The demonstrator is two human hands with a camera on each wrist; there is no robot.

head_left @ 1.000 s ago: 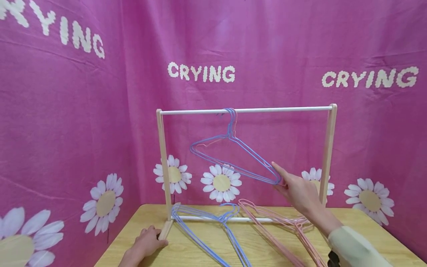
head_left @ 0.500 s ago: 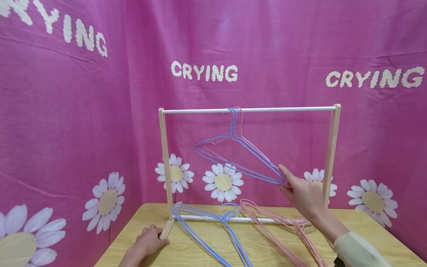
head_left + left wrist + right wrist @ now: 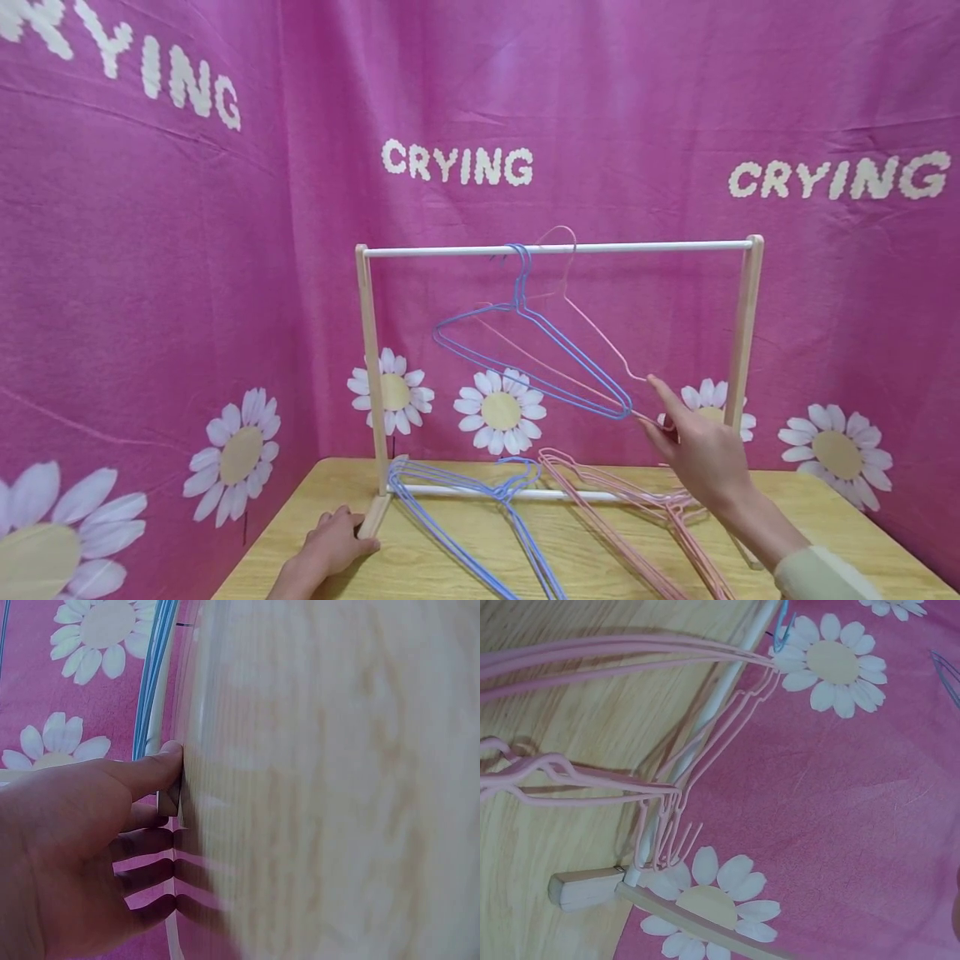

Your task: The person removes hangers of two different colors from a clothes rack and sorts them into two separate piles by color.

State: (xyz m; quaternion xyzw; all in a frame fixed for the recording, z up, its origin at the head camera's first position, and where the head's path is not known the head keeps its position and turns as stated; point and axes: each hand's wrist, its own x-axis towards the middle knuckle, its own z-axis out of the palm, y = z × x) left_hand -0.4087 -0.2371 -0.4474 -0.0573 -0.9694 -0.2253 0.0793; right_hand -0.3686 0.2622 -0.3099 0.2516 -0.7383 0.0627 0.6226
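Observation:
My right hand (image 3: 705,454) pinches a pink wire hanger (image 3: 600,332) at its right corner, between thumb and fingers. The hook of this hanger rises above the white top bar (image 3: 645,247) of a small clothes rack. Just left of it, blue wire hangers (image 3: 520,283) hang from the bar and overlap it in the head view. Low at the left, my left hand (image 3: 327,543) holds the front end of the rack's wooden foot (image 3: 374,518). In the left wrist view, the thumb and index finger of the left hand (image 3: 82,840) grip that foot at the table surface.
Several blue hangers (image 3: 501,492) lean on the rack's lower bar (image 3: 558,493), and several pink hangers (image 3: 671,504) lean beside them to the right. Wooden uprights (image 3: 741,333) flank the rack on the wood-grain table (image 3: 270,537). A pink flowered curtain (image 3: 637,108) stands behind.
The right hand has moved right with the pink hanger, drawing it away from the blue ones. Its hook has risen above the bar. The left hand stays at the foot.

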